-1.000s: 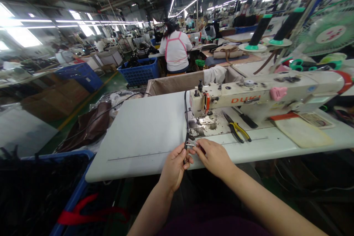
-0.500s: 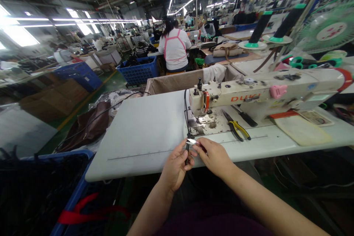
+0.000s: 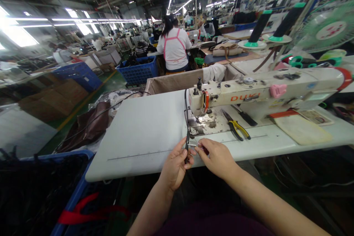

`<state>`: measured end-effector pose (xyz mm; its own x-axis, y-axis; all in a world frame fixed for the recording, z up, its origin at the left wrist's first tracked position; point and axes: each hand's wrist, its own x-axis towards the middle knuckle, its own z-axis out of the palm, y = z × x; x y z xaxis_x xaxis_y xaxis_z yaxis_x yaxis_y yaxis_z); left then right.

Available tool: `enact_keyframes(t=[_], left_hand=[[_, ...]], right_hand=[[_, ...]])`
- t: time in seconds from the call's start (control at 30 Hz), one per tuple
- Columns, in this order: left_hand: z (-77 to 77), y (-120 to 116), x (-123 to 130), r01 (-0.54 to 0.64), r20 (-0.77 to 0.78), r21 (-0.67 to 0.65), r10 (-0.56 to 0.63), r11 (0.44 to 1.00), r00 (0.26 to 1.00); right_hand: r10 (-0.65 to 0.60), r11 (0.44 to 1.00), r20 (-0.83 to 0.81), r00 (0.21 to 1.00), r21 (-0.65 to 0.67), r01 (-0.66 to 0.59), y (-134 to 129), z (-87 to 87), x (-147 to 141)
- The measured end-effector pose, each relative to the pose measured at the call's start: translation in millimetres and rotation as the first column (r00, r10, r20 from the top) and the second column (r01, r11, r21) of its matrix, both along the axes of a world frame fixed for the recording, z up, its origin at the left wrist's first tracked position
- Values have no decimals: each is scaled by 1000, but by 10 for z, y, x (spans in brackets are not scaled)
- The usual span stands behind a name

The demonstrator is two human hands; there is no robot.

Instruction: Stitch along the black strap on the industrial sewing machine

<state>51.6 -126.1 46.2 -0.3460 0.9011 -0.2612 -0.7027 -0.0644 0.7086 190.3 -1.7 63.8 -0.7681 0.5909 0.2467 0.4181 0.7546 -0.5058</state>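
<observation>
At the front edge of the white sewing table [image 3: 146,118], my left hand [image 3: 175,164] pinches a thin black strip [image 3: 187,125] that runs up beside the needle end of the sewing machine [image 3: 235,94]. My right hand [image 3: 217,155] is closed on small thread snips [image 3: 193,144], whose metal blades point left and reach the strip just above my left fingers. The snips' handle is mostly hidden in my right fingers. Pliers with yellow and black handles [image 3: 236,127] lie on the machine bed, beside a black-handled tool [image 3: 247,117].
A blue crate of dark strips [image 3: 90,155] stands at the lower left, with red fabric [image 3: 80,215] on it. Thread cones [image 3: 260,27] and a green fan [image 3: 329,29] are at the right. A person in white [image 3: 175,51] sits ahead, facing away.
The snips' blades have tilted and moved slightly down against the strip. My right hand has shifted a little, while my left hand keeps its hold.
</observation>
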Motion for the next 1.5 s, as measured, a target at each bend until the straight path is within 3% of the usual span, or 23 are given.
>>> enact_keyframes(t=[0.93,1.13,1.3,1.5], left_hand=[[19,1,17,-1,3,-8,1,1000,1000],[46,9,40,14,29,-22,-14,1000,1000],[44,5,36,5,46,-30,-4,1000,999],[40,4,19,1,57,-26,1,1000,998]], right_hand=[[6,973,-7,1000,232,-4,-61,-13,24],[18,984,-9,1000,178,-16,-61,-9,6],[-45,998,-28,999,51,46,-35,-23,0],[-90,996,-18,996,-1,90,-27,-9,10]])
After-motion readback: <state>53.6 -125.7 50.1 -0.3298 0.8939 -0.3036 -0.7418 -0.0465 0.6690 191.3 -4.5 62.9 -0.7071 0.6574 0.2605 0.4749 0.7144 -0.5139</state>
